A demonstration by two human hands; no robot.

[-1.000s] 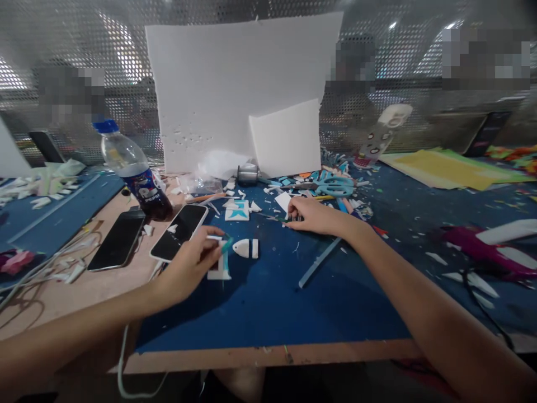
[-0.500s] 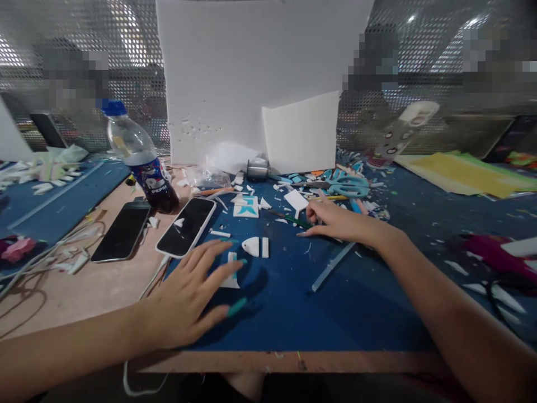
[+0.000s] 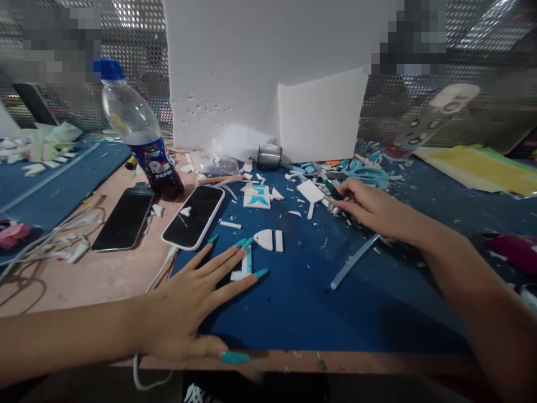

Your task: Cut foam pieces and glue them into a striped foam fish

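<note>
My left hand (image 3: 195,305) lies spread out low over the blue mat, long turquoise nails showing. Its fingertips reach a white and light-blue foam piece (image 3: 247,264), partly covered by the fingers. At the right, my right hand (image 3: 369,204) grips a green-handled craft knife (image 3: 333,189), its thin grey blade tilted up and to the left. Just beyond my left fingertips rest a pointed white foam piece (image 3: 264,239) with a dark dot and a narrow white strip (image 3: 279,240). A white square with blue shapes (image 3: 257,197) lies farther back.
Two phones, one dark (image 3: 123,219) and one white-edged (image 3: 195,217), lie at left by a Pepsi bottle (image 3: 146,148). Behind stand white foam boards (image 3: 323,120), with a spool (image 3: 269,157), blue scissors (image 3: 369,174) and scraps before them. A translucent stick (image 3: 354,261) lies right of centre.
My left hand has opened from a pinch and spread down near the blue-and-white piece. My right hand has turned the knife from pointing left to pointing up-left. The view has shifted.
</note>
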